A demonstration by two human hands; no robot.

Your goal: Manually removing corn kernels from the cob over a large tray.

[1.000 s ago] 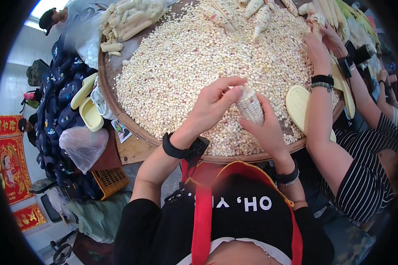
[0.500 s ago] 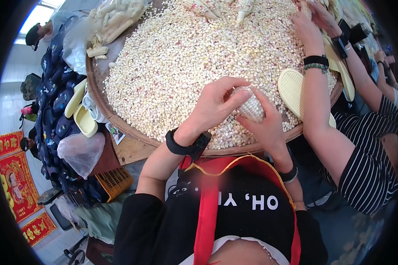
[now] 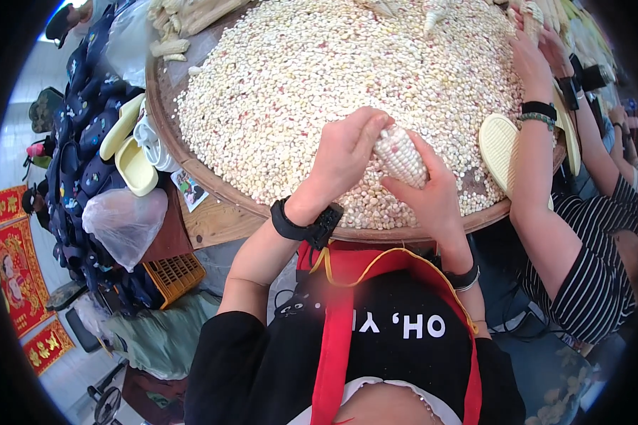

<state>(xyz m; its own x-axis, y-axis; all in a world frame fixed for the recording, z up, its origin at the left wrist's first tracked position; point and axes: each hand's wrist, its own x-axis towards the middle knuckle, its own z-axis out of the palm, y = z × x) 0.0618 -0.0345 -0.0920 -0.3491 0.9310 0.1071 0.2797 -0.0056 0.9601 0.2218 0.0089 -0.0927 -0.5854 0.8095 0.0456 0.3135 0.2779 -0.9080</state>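
A pale ear of corn (image 3: 403, 157) is held between my two hands, over the near part of a round tray (image 3: 223, 205). My right hand (image 3: 434, 195) grips its lower end, thumb on one side and fingers on the other. My left hand (image 3: 347, 145) is closed at the upper end, its thumb and fingertips pressed there; whether loose kernels are inside it is hidden. Beneath spreads a thick layer of loose corn kernels (image 3: 298, 85), cream with some reddish ones.
A co-worker's hands (image 3: 535, 60) hold another ear at the right. Yellow slipper soles (image 3: 500, 149) lie by that arm. Bare cobs (image 3: 170, 48) sit at the tray's far left. Left of the tray are yellow slippers (image 3: 136, 166), dark blue clogs (image 3: 85, 142), a clear plastic bag (image 3: 127, 219) and an orange crate (image 3: 176, 278).
My left hand has shifted to the upper end of the ear, so more of its kernel rows show. The whole view has swung slightly, moving the tray to the right.
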